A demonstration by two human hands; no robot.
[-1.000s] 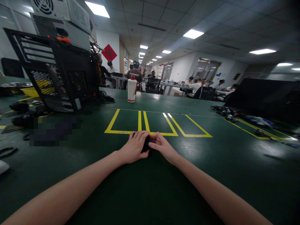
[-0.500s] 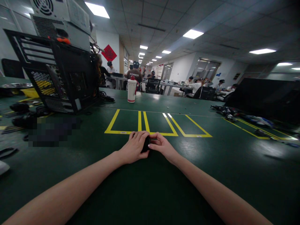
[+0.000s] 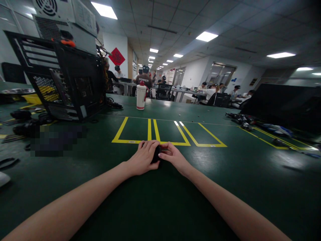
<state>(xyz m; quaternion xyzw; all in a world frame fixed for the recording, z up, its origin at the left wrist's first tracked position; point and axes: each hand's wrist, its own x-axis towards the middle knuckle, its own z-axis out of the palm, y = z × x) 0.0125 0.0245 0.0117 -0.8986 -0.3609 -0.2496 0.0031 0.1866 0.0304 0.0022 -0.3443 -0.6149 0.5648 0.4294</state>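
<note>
Green table: small black object pinched between both hands' grip.

I see a dark green bench marked with yellow tape rectangles. A small black object sits between my hands. At the far edge stands a white bottle with a red cap, beside a black computer case.

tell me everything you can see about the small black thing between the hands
The small black object is mostly hidden; only a dark, matte sliver shows between the two hands. It sits low on the green table, just in front of the yellow taped boxes. The left hand cups it from one side, fingers curled over it, and the right hand pinches it from the other. Its shape, parts and material cannot be made out.
</note>
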